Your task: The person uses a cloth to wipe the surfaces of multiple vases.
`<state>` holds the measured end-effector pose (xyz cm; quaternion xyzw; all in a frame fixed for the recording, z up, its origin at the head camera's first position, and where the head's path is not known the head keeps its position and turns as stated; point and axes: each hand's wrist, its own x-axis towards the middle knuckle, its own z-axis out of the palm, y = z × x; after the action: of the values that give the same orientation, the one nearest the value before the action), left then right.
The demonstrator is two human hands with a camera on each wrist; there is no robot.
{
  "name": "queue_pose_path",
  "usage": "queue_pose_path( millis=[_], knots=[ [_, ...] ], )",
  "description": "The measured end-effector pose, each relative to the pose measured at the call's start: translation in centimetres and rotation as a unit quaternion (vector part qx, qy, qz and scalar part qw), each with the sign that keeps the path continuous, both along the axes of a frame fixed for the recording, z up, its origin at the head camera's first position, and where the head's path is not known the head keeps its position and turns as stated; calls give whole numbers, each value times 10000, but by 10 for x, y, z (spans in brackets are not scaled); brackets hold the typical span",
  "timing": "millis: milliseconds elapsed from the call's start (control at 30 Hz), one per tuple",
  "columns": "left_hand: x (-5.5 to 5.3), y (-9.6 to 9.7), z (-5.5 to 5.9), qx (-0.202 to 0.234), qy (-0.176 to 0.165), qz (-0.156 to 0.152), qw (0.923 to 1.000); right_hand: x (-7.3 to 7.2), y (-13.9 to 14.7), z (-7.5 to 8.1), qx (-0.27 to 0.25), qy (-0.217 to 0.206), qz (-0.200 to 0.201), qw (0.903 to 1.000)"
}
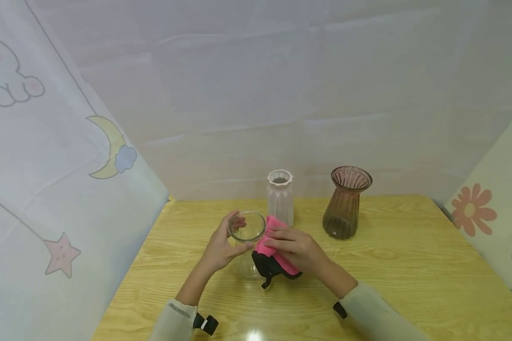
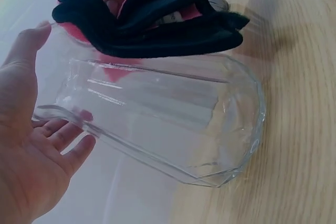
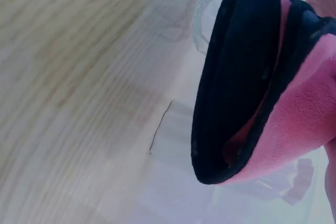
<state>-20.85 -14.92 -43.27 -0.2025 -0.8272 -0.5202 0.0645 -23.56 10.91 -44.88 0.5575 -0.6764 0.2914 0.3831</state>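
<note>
A clear glass vase stands upright on the wooden table. My left hand holds it near the rim, with the thumb on the near side and the fingers around the far side. In my right hand is a folded pink and black cloth, gripped between thumb and fingers. The cloth lies against the right side of the vase, just below the rim. In the left wrist view the black underside of the cloth overlaps the glass wall. The right wrist view shows the cloth's folded black edge up close.
Behind the clear vase stands a white ribbed vase. A brown glass vase with a flared mouth stands farther right. The wooden table ends at a pale curtain along the back and sides.
</note>
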Motion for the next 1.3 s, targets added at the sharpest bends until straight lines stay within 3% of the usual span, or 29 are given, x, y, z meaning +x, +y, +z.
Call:
queue_pose_path(
  millis=[333,600,1033,1167,1300],
  knots=[
    [-6,-8,1,-38,-43,-488,9988,0,-5,-8,-30,-203,154,9997],
    [-12,-16,3,-37,-255,-923,9954,6,0,-22,303,-529,156,9980],
    [-23,-28,4,229,-477,-1910,9802,7,6,-34,1064,-589,248,9923],
    [-17,-27,1,362,-468,-1772,9824,8,8,-34,1230,-639,152,9902],
    [-5,-22,0,286,-359,-1139,9924,8,10,-25,965,-450,83,9943]
  ],
)
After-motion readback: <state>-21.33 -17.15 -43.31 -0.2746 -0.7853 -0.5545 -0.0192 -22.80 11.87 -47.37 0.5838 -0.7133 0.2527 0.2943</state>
